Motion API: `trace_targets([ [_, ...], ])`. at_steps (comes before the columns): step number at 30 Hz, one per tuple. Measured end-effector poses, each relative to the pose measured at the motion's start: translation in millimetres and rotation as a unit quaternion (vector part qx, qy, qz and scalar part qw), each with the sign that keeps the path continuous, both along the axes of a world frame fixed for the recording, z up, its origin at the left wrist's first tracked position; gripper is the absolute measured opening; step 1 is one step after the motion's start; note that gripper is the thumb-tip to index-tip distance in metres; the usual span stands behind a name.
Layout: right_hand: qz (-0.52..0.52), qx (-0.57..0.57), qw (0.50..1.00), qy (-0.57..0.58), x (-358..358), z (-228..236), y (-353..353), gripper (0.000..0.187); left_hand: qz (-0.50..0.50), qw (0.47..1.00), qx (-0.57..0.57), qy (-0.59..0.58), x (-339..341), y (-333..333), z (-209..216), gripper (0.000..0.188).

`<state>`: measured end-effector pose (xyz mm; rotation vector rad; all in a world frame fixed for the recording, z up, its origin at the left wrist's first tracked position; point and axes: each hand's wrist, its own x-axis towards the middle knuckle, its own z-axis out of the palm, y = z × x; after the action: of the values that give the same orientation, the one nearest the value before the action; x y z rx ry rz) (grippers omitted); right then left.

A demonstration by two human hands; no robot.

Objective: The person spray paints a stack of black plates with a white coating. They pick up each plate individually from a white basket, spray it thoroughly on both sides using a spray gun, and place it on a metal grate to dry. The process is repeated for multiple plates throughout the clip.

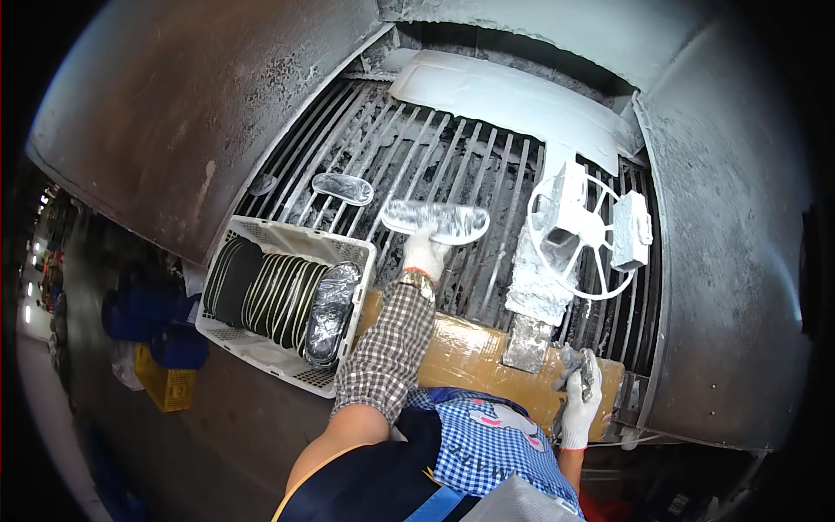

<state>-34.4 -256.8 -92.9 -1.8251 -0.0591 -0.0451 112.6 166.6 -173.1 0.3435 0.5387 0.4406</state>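
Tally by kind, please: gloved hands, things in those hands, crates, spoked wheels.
Gloved hands: 2 (left hand, right hand)
Held things: 2 (shiny oblong piece, grey tool)
Crates: 2 (white crate, yellow crate)
Spoked wheel: 1
Total: 7

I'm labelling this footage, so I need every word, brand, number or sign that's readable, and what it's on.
Blue checked apron: dark lettering below a cartoon figure; I won't copy its wording.
Yellow crate: too small and dim to read any print.
White crate: no lettering that I can make out.
Oblong piece at the left hand: none that I can make out.
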Motion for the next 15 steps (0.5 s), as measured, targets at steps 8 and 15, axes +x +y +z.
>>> trace_targets([
  [8,-0.018,0.000,0.995,0.100,-3.4,25.6,14.4,0.058,-0.051,0.976,-0.110,0.178,-33.4,-12.2,-122.4,0.037],
  [15,-0.016,0.008,0.995,0.094,-4.4,28.8,19.6,0.058,-0.094,0.990,-0.009,0.105,21.0,38.4,-93.8,0.039],
])
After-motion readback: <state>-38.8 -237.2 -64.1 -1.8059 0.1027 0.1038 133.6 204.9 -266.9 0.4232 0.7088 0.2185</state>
